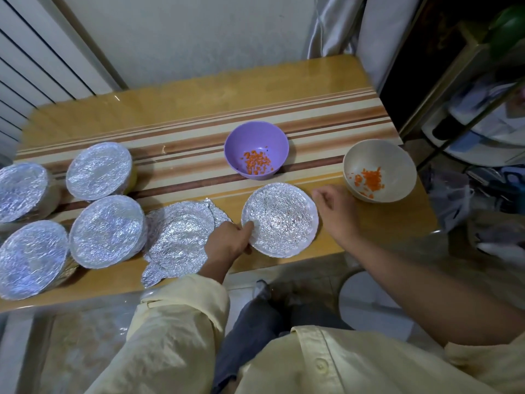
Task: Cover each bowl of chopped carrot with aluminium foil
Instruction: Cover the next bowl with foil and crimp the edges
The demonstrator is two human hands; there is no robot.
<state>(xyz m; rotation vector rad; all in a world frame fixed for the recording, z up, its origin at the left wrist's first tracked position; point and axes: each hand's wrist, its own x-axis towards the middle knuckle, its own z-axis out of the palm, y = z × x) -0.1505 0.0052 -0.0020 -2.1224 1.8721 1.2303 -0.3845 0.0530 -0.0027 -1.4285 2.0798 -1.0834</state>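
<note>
A foil-covered bowl [281,218] stands near the table's front edge. My left hand [228,241] grips its left rim, thumb on the foil. My right hand [335,209] hovers just right of that bowl with loosely curled fingers, holding nothing. Behind it, a purple bowl [255,137] holds chopped carrot, uncovered. A beige bowl [397,157] with chopped carrot sits uncovered at the right. A loose crumpled foil sheet [179,237] lies flat to the left of my left hand. Several foil-covered bowls [106,226] are grouped at the table's left end.
The wooden table [199,109] with brown stripes meets a wall at the back. A white stool [366,297] stands below the front edge by my knees. A metal shelf rack [468,115] with clutter stands to the right.
</note>
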